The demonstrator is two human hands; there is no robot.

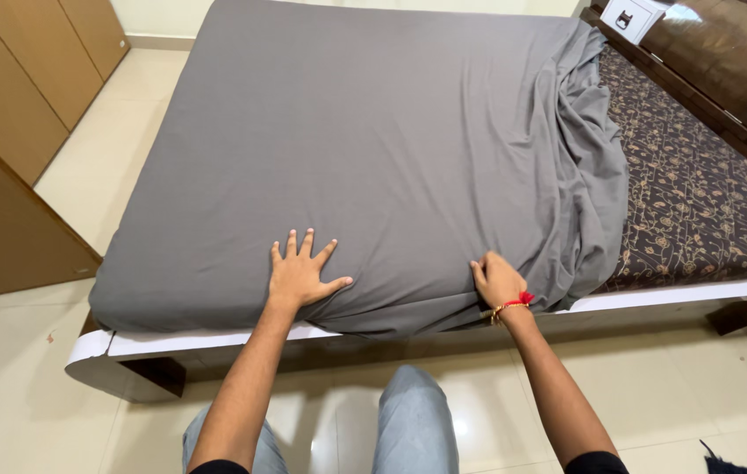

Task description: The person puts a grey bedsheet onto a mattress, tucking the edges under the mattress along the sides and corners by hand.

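left hand [300, 275] fingers spread flat on grey sheet [373, 132] | right hand [498, 281] fingers gripping sheet | patterned mattress [698, 202] bare beside

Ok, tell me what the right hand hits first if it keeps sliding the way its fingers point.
The right hand points up and slightly left across the grey sheet. Its path probably meets only flat sheet; the bunched folds lie further right.

Mattress [707, 202] mostly hidden under grey sheet [373, 149]. Far end of bed cut off by top edge. Right hand [498, 281] fingertips tucked into sheet folds, out of sight. Small white object [626, 17] at headboard too small to tell.
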